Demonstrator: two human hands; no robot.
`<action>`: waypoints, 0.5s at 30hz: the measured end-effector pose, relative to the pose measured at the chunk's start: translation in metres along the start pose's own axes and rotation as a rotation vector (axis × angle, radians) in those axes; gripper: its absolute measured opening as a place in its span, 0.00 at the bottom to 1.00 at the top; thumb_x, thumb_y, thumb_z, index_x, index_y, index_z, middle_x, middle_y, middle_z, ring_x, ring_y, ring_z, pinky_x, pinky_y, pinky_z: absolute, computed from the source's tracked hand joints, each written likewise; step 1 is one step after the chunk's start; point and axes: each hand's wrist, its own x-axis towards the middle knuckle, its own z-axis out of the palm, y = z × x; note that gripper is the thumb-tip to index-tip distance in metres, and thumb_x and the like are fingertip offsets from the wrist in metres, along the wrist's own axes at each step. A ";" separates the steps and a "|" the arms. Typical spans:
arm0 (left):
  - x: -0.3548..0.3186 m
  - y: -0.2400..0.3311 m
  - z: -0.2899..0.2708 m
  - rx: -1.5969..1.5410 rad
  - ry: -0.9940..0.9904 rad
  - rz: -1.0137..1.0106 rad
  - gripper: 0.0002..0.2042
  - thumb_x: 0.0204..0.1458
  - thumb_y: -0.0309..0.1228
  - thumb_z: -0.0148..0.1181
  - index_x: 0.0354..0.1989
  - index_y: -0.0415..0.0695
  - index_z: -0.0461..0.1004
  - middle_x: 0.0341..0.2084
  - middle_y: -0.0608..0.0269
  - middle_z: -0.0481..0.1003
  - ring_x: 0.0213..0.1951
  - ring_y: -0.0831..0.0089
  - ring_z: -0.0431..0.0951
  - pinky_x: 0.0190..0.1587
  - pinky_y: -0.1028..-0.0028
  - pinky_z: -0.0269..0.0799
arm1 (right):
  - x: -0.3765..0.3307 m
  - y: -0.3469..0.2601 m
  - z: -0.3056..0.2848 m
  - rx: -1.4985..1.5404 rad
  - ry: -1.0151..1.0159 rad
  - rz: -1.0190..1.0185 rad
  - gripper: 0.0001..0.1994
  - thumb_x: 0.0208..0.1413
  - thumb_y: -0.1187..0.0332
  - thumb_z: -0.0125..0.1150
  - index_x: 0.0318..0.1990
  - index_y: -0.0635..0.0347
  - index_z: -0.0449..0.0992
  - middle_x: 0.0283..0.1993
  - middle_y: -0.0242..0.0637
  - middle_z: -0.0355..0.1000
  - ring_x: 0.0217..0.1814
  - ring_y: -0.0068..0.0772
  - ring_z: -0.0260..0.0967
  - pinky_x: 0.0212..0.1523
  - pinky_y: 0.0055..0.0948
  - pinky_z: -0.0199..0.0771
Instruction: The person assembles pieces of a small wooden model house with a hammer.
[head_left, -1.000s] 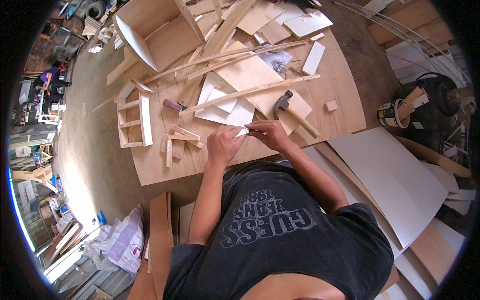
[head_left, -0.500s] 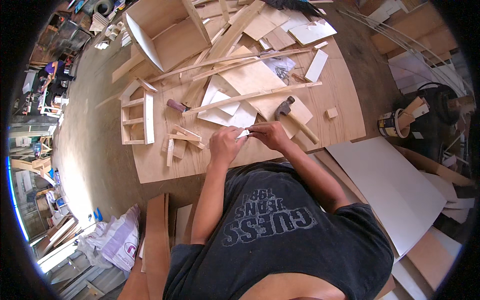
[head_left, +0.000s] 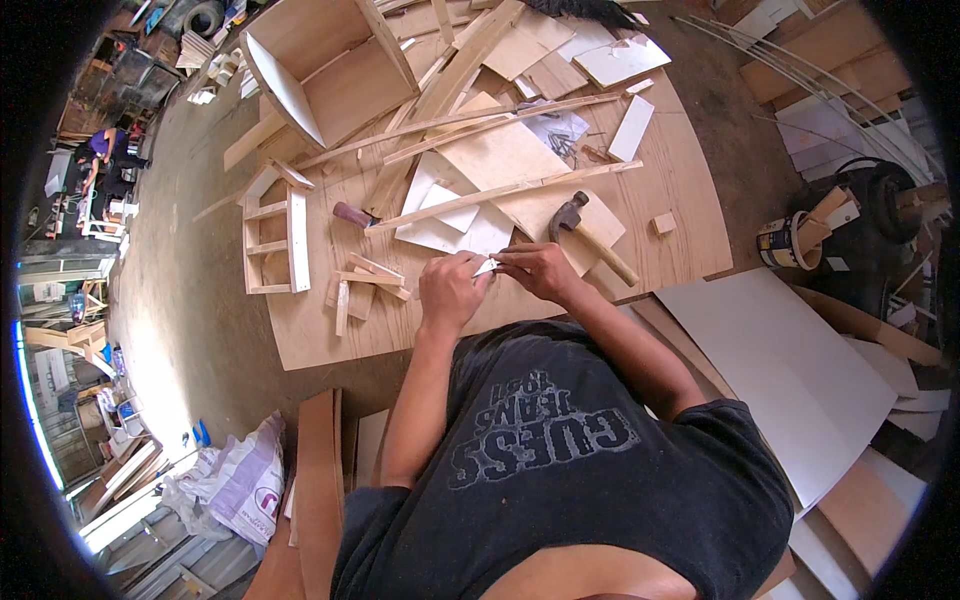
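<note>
The small white piece (head_left: 486,266) sits pinched between both hands just above the near edge of the plywood table (head_left: 330,340), a little to the hammer's left. The left hand (head_left: 452,290) has its fingers pressed together on one end, and the right hand (head_left: 535,270) nips the other end between thumb and fingertips; the piece is too small to tell what it is made of. The hammer (head_left: 590,232) lies just beside the right hand, head away from the person, handle pointing towards the table's edge. I judge the main risk to be the piece slipping, since so little of it shows between the fingers; if dropped, it could vanish among the white offcuts (head_left: 450,222) behind the hammer or fall off the edge near the body. A sideways move of the right wrist could also knock the hammer's handle and shift it. The loose wooden sticks (head_left: 362,285), further to the hammer's left, could scatter if the left elbow swings out.
</note>
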 end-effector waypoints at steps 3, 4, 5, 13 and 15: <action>0.002 0.000 0.001 0.004 -0.010 0.006 0.13 0.49 0.35 0.75 0.42 0.47 0.88 0.39 0.62 0.85 0.39 0.55 0.85 0.45 0.56 0.78 | 0.001 -0.009 -0.002 -0.005 0.004 0.006 0.10 0.61 0.71 0.72 0.48 0.62 0.88 0.47 0.50 0.85 0.43 0.52 0.85 0.44 0.41 0.87; 0.003 0.001 0.001 0.005 -0.012 0.008 0.13 0.49 0.35 0.75 0.42 0.47 0.88 0.39 0.62 0.85 0.39 0.55 0.85 0.45 0.56 0.78 | 0.002 -0.010 -0.003 -0.014 0.005 0.013 0.10 0.61 0.71 0.71 0.48 0.62 0.88 0.47 0.50 0.85 0.43 0.52 0.86 0.44 0.41 0.87; 0.004 0.002 0.000 0.009 -0.019 0.000 0.12 0.49 0.35 0.75 0.42 0.47 0.88 0.39 0.62 0.85 0.39 0.55 0.85 0.44 0.56 0.77 | 0.001 -0.011 -0.003 -0.013 0.008 0.014 0.10 0.61 0.71 0.71 0.48 0.62 0.88 0.47 0.50 0.85 0.43 0.52 0.86 0.44 0.41 0.87; 0.002 -0.010 -0.001 0.011 -0.005 -0.032 0.11 0.49 0.34 0.75 0.41 0.47 0.89 0.40 0.62 0.86 0.40 0.56 0.85 0.45 0.56 0.76 | -0.019 0.022 -0.039 -0.534 0.229 0.356 0.18 0.57 0.67 0.74 0.55 0.58 0.82 0.56 0.51 0.78 0.59 0.55 0.77 0.57 0.49 0.79; 0.000 -0.013 -0.002 -0.015 -0.008 -0.021 0.11 0.49 0.34 0.75 0.40 0.47 0.89 0.40 0.61 0.87 0.41 0.56 0.85 0.46 0.56 0.76 | -0.036 0.040 -0.047 -0.766 0.303 0.451 0.21 0.54 0.68 0.76 0.56 0.57 0.80 0.56 0.50 0.76 0.60 0.56 0.75 0.58 0.50 0.77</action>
